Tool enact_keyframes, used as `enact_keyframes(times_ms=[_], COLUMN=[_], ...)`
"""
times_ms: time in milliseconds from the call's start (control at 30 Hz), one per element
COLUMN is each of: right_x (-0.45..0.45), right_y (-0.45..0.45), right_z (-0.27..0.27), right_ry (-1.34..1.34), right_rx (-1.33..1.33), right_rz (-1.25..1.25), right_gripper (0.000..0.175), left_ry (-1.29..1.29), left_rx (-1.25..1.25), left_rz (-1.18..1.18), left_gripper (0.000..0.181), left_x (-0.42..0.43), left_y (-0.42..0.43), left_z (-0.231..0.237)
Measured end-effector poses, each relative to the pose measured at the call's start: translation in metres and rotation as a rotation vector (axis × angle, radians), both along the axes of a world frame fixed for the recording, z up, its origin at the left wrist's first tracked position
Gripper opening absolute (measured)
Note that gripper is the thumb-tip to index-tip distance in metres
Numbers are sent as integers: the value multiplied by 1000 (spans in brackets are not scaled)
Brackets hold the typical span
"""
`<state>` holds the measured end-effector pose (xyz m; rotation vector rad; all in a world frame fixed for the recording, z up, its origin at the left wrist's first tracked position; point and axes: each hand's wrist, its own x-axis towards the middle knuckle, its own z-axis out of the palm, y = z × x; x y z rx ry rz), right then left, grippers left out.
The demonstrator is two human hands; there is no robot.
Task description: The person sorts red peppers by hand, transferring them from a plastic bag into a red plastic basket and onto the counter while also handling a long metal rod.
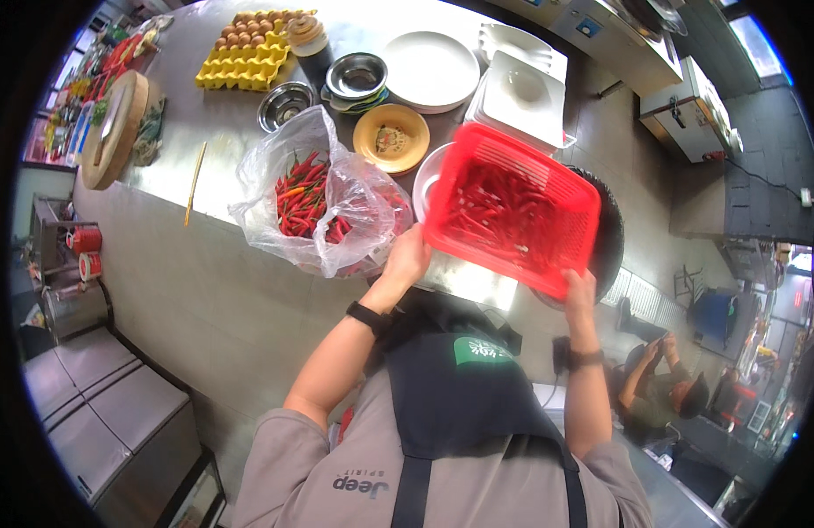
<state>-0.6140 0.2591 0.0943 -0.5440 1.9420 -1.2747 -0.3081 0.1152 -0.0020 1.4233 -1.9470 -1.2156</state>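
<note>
A red plastic basket (446,239) is held between my two hands, tilted over the right end of the steel table. My left hand (410,254) grips its near left corner, and my right hand (580,290) has its near right corner. Inside lie many red chili peppers (502,211), blurred, with small pale bits among them. Left of the basket, a clear plastic bag (334,228) stands gaping with more red chilies (304,191), some with green stems and one orange. A white bowl (425,181) is partly hidden behind the basket's left side. Under its right side shows a black-lined bin (611,231).
The steel table (175,165) bears a yellow egg tray (238,66), a sauce bottle (309,46), steel bowls (357,74), a yellow plate (391,138), white plates (433,69), chopsticks (195,185) and a round chopping board (133,125) with a knife. A seated person (664,389) is at the right.
</note>
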Motion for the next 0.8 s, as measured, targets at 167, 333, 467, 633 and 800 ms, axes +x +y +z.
enact_keyframes(times_ms=[167, 333, 467, 633, 800], right_x=[-57, -80, -87, -64, -37], right_y=[87, 129, 152, 159, 111], right_z=[22, 48, 35, 12, 30], right_ry=[-146, -64, -24, -47, 192], right_rx=[-134, -80, 5, -70, 110], right_rz=[-116, -225, -286, -281, -121], right_gripper=[30, 30, 29, 30, 17], left_ry=[28, -263, -412, -310, 4], left_rx=[-13, -194, -402, -550, -246], left_rz=[-11, -161, -287, -378, -195], left_gripper=[27, 14, 12, 10, 26], left_x=[-7, -39, -57, -66, -34], left_y=[3, -13, -22, -20, -28], left_z=[10, 21, 16, 12, -9])
